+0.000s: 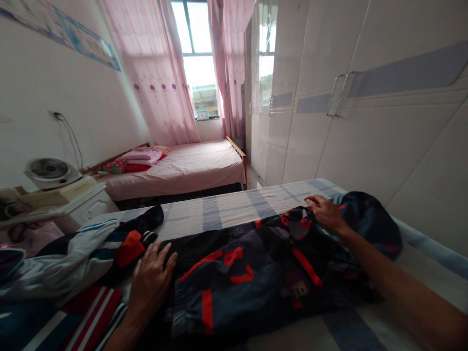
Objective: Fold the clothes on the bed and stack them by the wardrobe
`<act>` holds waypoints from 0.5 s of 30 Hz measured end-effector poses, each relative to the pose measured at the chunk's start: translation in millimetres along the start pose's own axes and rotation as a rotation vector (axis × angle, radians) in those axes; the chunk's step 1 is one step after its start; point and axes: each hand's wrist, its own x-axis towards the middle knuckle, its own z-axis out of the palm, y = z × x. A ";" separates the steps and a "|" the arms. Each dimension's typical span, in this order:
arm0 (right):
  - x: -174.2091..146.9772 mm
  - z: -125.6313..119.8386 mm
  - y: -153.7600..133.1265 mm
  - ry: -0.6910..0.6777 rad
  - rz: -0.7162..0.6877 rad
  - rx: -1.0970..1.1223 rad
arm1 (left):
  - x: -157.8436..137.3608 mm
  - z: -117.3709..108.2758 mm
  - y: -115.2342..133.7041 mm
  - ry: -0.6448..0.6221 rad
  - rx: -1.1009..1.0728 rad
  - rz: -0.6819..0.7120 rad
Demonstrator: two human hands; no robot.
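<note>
A dark jacket (263, 263) with red numbers and red strips lies spread across a bed with a blue and white checked sheet (215, 209). My left hand (155, 265) rests open at the jacket's left end, fingers spread and pointing away from me. At the far right edge of the jacket, my right hand (325, 212) touches the cloth with its fingers stretched forward; the thumb is hidden. Beyond that wrist sits a bunched dark blue piece of cloth (376, 222). Whether it belongs to the jacket is unclear.
Left of my left hand lies a heap of striped clothes (73, 263). A white fan (51, 170) stands on a cabinet (84, 204) at the left. Behind are a pink-covered bed (193, 161) and pink curtains (153, 63). White wardrobe doors (365, 141) line the right side.
</note>
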 end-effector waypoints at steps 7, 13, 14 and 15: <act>-47.6 -2.5 0.5 -0.287 -0.225 0.195 | -24.4 -42.0 42.2 -0.391 -0.309 0.032; -33.5 -3.9 1.9 -0.333 -0.197 0.360 | -4.6 -51.6 39.2 -0.437 -0.901 -0.191; -29.5 -4.8 -0.2 -0.325 -0.171 0.371 | 2.2 -53.3 39.4 -0.427 -1.028 -0.280; -26.2 -4.8 -2.7 -0.313 -0.139 0.363 | 8.0 -53.2 39.6 -0.387 -1.119 -0.378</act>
